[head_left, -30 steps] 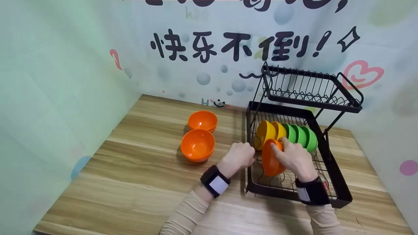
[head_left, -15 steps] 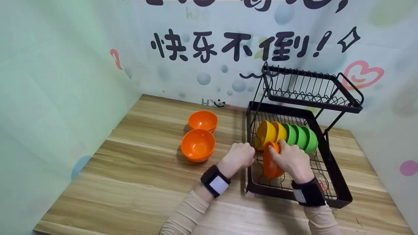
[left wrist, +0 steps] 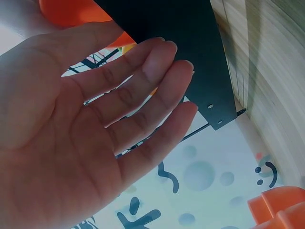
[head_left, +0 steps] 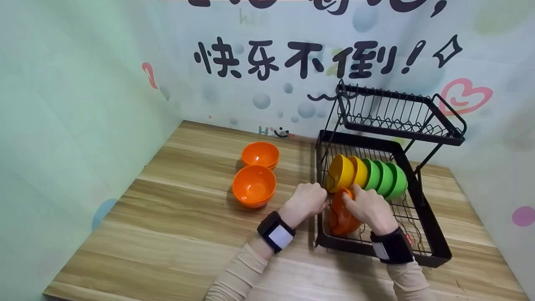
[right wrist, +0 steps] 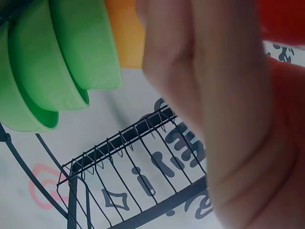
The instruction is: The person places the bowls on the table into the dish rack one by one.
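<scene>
My right hand (head_left: 370, 209) pinches an orange bowl (head_left: 343, 219) by its upper rim, thumb on the near face. Tipped on its side, the bowl is in the lower tier of a black two-tier dish rack (head_left: 384, 253), at its front left. At the rack's left wall, my left hand (head_left: 304, 201) grips the edge; in the left wrist view its fingers (left wrist: 157, 105) lie against the outer face and the thumb tip is hidden behind it. Yellow bowls (head_left: 340, 171) and several green bowls (head_left: 397, 179) stand on edge in a row behind the held bowl.
Two stacks of orange bowls sit on the wooden table left of the rack, a front stack (head_left: 254, 184) and a back stack (head_left: 260, 154). The upper tier (head_left: 401, 110) overhangs the rack's back. A printed cloth (head_left: 259, 100) hangs behind.
My right hand has moved the orange bowl lower and toward the front left of the rack, away from the yellow bowls. The left hand has stayed at the rack's wall.
</scene>
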Motion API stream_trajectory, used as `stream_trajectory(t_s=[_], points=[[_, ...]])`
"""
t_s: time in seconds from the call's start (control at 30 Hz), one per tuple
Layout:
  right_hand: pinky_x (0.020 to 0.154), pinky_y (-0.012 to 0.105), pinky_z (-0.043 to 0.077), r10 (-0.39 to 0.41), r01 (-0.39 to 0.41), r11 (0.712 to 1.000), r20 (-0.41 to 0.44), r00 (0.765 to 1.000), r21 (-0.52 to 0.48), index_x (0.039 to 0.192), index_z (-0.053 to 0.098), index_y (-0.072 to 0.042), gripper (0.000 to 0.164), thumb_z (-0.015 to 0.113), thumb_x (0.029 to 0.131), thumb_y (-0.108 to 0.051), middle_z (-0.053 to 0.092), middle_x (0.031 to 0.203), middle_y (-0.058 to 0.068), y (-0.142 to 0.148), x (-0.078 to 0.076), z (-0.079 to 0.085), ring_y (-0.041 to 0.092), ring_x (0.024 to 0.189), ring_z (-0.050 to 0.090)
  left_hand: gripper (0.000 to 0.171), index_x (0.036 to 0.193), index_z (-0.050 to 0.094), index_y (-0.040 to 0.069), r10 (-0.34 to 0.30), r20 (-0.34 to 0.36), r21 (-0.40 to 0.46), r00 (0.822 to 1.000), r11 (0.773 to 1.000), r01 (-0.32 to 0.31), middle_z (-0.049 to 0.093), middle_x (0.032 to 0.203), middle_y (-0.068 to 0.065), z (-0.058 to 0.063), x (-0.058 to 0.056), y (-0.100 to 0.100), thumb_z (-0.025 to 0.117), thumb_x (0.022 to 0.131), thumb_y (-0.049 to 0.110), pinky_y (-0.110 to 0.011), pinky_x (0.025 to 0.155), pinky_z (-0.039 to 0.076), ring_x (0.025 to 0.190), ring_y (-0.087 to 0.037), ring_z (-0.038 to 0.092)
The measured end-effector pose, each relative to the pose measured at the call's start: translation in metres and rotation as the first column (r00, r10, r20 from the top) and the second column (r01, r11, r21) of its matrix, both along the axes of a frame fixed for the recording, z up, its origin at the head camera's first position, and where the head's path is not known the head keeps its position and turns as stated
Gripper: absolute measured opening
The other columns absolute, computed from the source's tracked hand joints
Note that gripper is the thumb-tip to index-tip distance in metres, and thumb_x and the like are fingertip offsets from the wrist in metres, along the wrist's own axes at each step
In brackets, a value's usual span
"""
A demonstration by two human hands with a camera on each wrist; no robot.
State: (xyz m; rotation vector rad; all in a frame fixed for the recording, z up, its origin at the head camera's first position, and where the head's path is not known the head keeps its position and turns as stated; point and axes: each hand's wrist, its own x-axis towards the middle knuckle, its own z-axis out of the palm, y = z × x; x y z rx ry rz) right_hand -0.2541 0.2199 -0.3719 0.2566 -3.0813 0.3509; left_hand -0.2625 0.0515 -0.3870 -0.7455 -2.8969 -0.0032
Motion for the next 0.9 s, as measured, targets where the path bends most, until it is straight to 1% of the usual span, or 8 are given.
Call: stream_trajectory(t_s=[0.1,0.33,0.47,0.57,0.67,0.73,0.8,0.9], points=[[0.057,0.05,0.047,0.008,-0.008,1.0,0.017,1.0,0.003,0.106,0.053,0.002,0.039,0.038,0.096,-0.033,0.061,0.093,0.036,0.001,0.0,0.0,0.05,0.079,0.063,0.023,0.093,0.074,0.012,-0.001,-0.004,0.003,1.0,1.0,0.001,0.071,0.094,-0.004,0.0,0.0,0.0,0.06,0.089,0.03,-0.035,0.066,0.055,0.083,-0.023,0.069],[0.057,0.051,0.047,0.013,-0.014,1.0,0.023,1.0,0.013,0.106,0.052,0.002,0.035,0.038,0.096,-0.029,0.061,0.091,0.035,0.002,0.001,0.002,0.05,0.077,0.062,0.022,0.092,0.074,0.012,0.02,0.005,0.015,1.0,1.0,-0.02,0.071,0.095,-0.004,0.001,0.001,-0.001,0.059,0.089,0.028,-0.036,0.067,0.055,0.083,-0.023,0.069],[0.058,0.051,0.048,0.018,-0.018,1.0,0.022,1.0,0.015,0.106,0.052,0.002,0.036,0.039,0.096,-0.03,0.061,0.091,0.035,0.003,0.001,0.003,0.05,0.078,0.063,0.022,0.096,0.074,0.013,0.09,0.023,0.025,0.996,0.996,-0.091,0.071,0.1,-0.004,0.005,-0.001,-0.005,0.059,0.09,0.028,-0.036,0.07,0.054,0.088,-0.023,0.068],[0.055,0.049,0.047,0.021,-0.021,1.0,0.022,1.0,0.018,0.106,0.052,0.002,0.037,0.04,0.096,-0.032,0.061,0.088,0.033,0.004,0.001,0.003,0.048,0.075,0.063,0.019,0.098,0.073,0.014,0.189,0.02,0.033,0.982,0.981,-0.19,0.071,0.1,-0.002,0.009,-0.001,-0.01,0.06,0.09,0.023,-0.035,0.073,0.054,0.09,-0.023,0.068],[0.052,0.047,0.045,0.02,-0.021,1.0,0.015,1.0,0.022,0.107,0.052,0.001,0.04,0.042,0.097,-0.036,0.061,0.083,0.03,0.003,0.002,0.004,0.045,0.071,0.063,0.014,0.093,0.073,0.015,0.316,-0.027,0.021,0.948,0.949,-0.316,0.072,0.092,0.0,0.013,0.0,-0.018,0.06,0.088,0.017,-0.032,0.069,0.054,0.084,-0.02,0.069],[0.052,0.048,0.046,0.024,-0.024,0.999,0.001,1.0,0.024,0.111,0.052,0.001,0.043,0.043,0.097,-0.039,0.062,0.084,0.03,0.004,0.002,0.004,0.045,0.072,0.063,0.011,0.087,0.074,0.017,0.401,-0.078,0.014,0.913,0.916,-0.401,0.071,0.084,0.003,0.015,0.002,-0.023,0.063,0.085,0.016,-0.029,0.063,0.053,0.077,-0.017,0.068],[0.053,0.048,0.047,0.023,-0.023,0.999,-0.012,1.0,0.023,0.114,0.052,0.0,0.046,0.044,0.096,-0.042,0.062,0.085,0.031,0.004,0.003,0.005,0.046,0.074,0.063,0.01,0.082,0.073,0.019,0.474,-0.107,0.011,0.874,0.879,-0.476,0.071,0.08,0.004,0.016,0.002,-0.027,0.064,0.085,0.018,-0.026,0.059,0.05,0.074,-0.015,0.068],[0.053,0.048,0.047,0.021,-0.021,1.0,-0.021,1.0,0.021,0.118,0.052,0.0,0.053,0.044,0.096,-0.047,0.063,0.088,0.032,0.004,0.003,0.005,0.046,0.076,0.063,0.011,0.083,0.073,0.019,0.557,-0.075,0.023,0.827,0.83,-0.557,0.071,0.081,0.004,0.017,0.0,-0.034,0.063,0.086,0.019,-0.025,0.057,0.048,0.075,-0.013,0.067]])
